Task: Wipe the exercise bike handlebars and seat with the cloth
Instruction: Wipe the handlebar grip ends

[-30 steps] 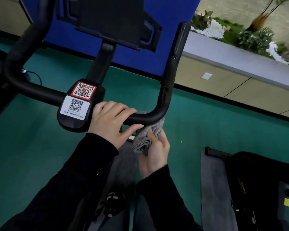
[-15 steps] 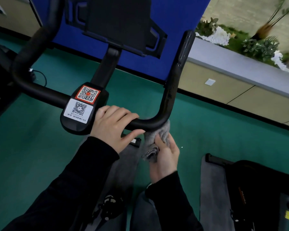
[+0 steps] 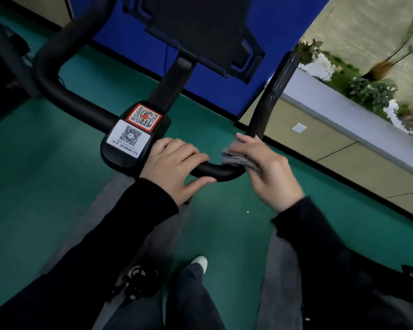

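- The left hand (image 3: 174,167) grips the cross section of the handlebars (image 3: 215,172), fingers curled over the top and thumb tucked underneath. It sits just beside the black centre block (image 3: 119,158) that carries two QR stickers (image 3: 135,127).
- The right hand (image 3: 267,170) grasps the grey cloth (image 3: 236,158) and presses it onto the bar where the cross section bends up into the right-hand upright (image 3: 277,91). The hand is blurred, so exactly how each finger lies cannot be told, but the cloth is bunched under the fingers and palm and touches the bar.
- A short bare stretch of bar shows between the two hands.
- The step in hand looks like wiping the right side of the handlebars, at the bend, while the left hand steadies the frame.
- The seat is not in view, so its condition cannot be told. By my reading the task is in its first part, with the left-hand curve (image 3: 48,75) of the bar and the seat yet to be done.
- The next move probably calls for sliding the cloth up the upright or back along the cross section, wrapped round the tube so that the underside is covered too. The left hand would need to shift off its spot for that patch to be reached.
- Around the bike are a green floor (image 3: 45,175), a grey mat (image 3: 100,210) beneath it, a dark tablet holder (image 3: 200,32) above the stem, and a ledge with plants (image 3: 367,89) to the right.
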`<state>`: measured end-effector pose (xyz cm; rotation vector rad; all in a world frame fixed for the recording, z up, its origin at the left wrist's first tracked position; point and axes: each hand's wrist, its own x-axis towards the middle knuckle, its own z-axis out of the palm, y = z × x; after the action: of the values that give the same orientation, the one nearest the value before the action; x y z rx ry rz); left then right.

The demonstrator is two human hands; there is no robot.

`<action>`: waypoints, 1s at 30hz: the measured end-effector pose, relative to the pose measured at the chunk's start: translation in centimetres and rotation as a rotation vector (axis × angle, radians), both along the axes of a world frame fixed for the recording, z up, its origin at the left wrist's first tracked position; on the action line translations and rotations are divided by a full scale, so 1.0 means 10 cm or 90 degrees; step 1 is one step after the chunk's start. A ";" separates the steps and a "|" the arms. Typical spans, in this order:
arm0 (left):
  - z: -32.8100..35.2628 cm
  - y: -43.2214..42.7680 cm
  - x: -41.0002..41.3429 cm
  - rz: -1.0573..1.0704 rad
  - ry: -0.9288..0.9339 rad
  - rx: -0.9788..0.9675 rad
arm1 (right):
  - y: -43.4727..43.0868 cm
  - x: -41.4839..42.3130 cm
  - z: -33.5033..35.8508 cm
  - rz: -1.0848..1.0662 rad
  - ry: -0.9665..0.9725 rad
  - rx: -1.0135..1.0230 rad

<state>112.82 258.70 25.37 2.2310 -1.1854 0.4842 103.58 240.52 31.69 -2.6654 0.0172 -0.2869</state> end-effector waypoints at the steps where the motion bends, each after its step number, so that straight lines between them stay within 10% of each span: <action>1: 0.00 0.00 0.00 -0.004 0.000 -0.002 | -0.07 0.08 0.13 0.054 0.066 -0.048; 12: -0.01 -0.01 0.00 -0.005 0.011 -0.024 | -0.05 0.87 0.51 0.225 0.536 -0.200; 30: 0.07 -0.45 -0.31 0.139 0.022 -0.038 | -0.39 0.98 0.53 0.328 0.410 -0.270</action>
<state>109.70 254.22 26.10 2.3189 -0.9032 0.5565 113.40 236.60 37.03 -2.9177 -0.5718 0.8101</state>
